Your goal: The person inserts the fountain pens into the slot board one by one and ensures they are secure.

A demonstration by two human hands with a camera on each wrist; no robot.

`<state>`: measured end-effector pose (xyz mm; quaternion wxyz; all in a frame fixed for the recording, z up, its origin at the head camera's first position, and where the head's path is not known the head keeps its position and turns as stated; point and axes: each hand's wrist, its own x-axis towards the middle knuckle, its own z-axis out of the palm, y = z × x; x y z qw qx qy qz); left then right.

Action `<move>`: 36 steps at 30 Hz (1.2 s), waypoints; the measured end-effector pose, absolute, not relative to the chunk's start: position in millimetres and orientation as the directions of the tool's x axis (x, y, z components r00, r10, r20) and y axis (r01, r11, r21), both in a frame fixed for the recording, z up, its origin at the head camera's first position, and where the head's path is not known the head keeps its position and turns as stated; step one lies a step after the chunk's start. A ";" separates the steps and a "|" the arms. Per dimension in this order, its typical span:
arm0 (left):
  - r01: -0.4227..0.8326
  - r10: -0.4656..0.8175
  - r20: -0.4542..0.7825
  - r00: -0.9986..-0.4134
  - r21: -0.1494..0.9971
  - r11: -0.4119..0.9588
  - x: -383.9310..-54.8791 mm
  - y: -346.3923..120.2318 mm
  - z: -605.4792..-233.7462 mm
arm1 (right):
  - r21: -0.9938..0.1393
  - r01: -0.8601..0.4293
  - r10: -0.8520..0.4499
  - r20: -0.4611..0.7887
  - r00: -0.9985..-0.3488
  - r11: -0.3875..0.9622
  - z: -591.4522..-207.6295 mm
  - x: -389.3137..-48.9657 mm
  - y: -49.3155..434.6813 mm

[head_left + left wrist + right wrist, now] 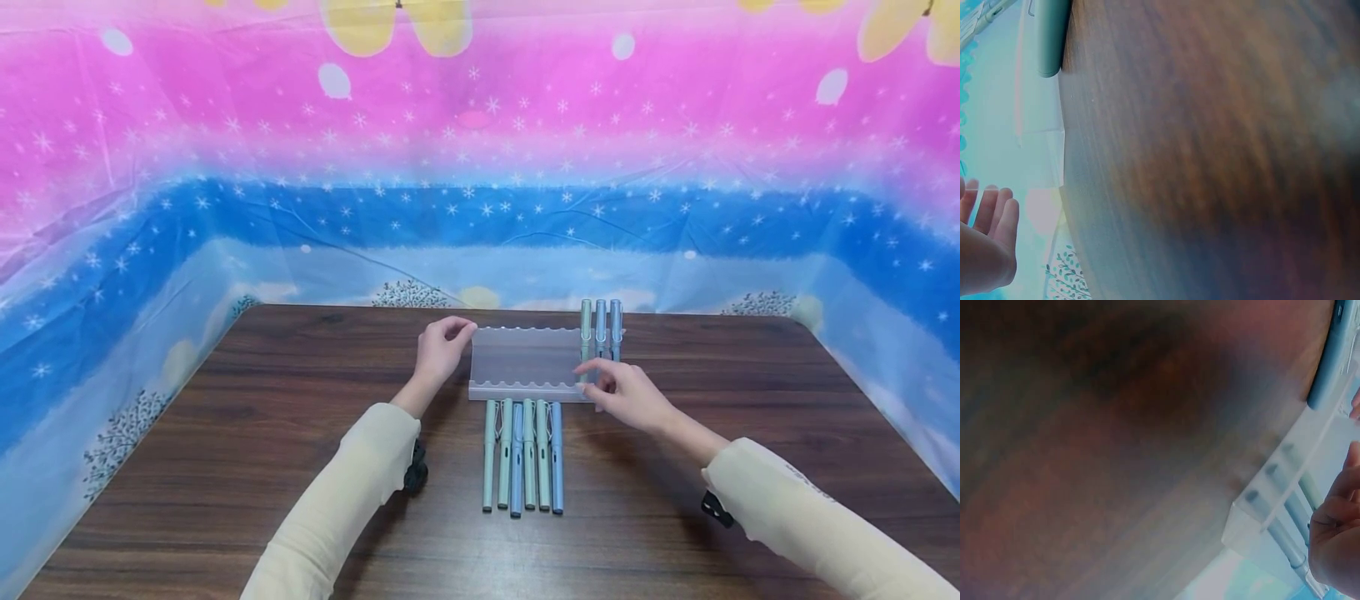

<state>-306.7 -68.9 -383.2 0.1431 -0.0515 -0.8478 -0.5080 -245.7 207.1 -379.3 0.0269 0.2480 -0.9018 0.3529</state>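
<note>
A clear pen rack (525, 357) with scalloped edges stands across the table. My left hand (441, 348) pinches its upper left corner between thumb and fingertips; in the left wrist view that hand (990, 244) shows by the rack's end. My right hand (626, 393) is at the rack's front right, index finger and thumb spread apart beside a green pen (586, 321). That pen and two blue-grey pens (616, 321) stand side by side in the right end of the rack. Their lower ends show through the clear front ledge (1244, 519) in the right wrist view.
Several green and blue pens (529, 458) lie in a row on the brown wooden table (262, 467), just in front of the rack. A printed cloth (480, 217) with snowflakes hangs around the table's back and sides.
</note>
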 end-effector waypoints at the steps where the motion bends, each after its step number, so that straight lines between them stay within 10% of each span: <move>1: 0.233 -0.058 0.295 -0.954 0.847 0.478 -306.7 -68.9 -383.4 | -0.633 -0.454 -0.431 0.204 -0.879 0.626 -380.2 -244.7 206.4; 18: 0.222 -0.060 0.283 -0.957 0.851 0.475 -306.8 -68.6 -382.9 | -0.739 -0.319 -0.448 0.025 -0.894 0.594 -392.5 -236.8 197.0; 36: 0.224 -0.058 0.285 -0.957 0.849 0.478 -306.6 -68.7 -382.7 | -0.624 -0.448 -0.518 0.080 -0.852 0.640 -400.8 -232.8 183.8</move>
